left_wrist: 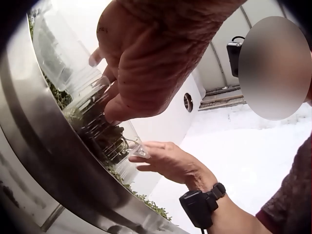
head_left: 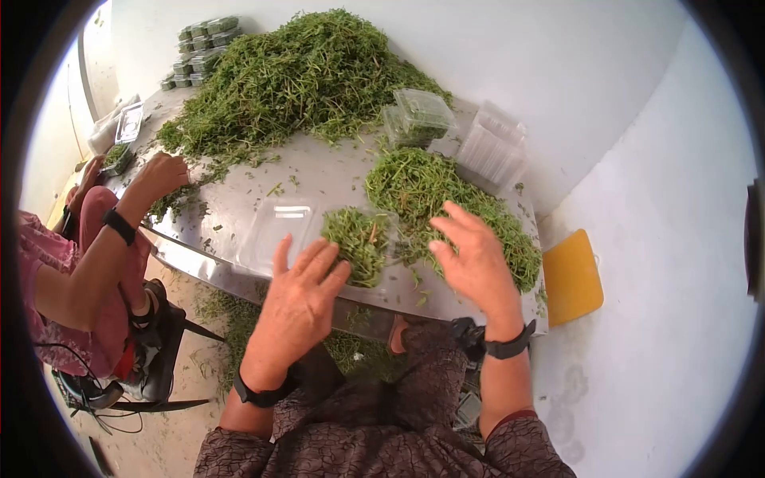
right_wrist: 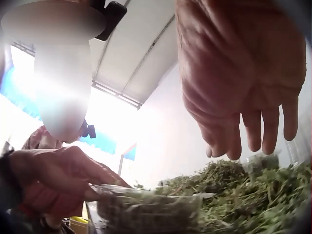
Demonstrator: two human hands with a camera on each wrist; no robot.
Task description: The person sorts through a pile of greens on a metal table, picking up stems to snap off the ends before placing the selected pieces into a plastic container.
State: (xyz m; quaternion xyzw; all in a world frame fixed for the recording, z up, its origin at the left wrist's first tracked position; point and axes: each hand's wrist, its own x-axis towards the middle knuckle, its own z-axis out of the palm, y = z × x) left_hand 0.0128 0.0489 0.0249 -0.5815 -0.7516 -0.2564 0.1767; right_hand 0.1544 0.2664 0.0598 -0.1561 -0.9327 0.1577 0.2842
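A clear plastic clamshell box [head_left: 388, 248] stands at the table's front edge, its tray heaped with cut green stems [head_left: 358, 243] and its lid [head_left: 275, 231] folded back to the left. My left hand [head_left: 299, 299] rests at the tray's left side, fingers extended over the hinge side and thumb by the near rim. In the right wrist view that hand [right_wrist: 73, 170] lies along the top of the filled tray [right_wrist: 146, 212]. My right hand [head_left: 476, 259] hovers with loosely spread fingers over a pile of loose greens [head_left: 422, 187]; nothing is in its palm [right_wrist: 243, 73].
A large mound of greens [head_left: 303, 76] covers the table's back. Packed boxes [head_left: 203, 52] are stacked at back left, nested clear trays [head_left: 494, 147] at back right. Another person's hand [head_left: 163, 175] works at the left. A yellow board [head_left: 572, 279] leans by the right wall.
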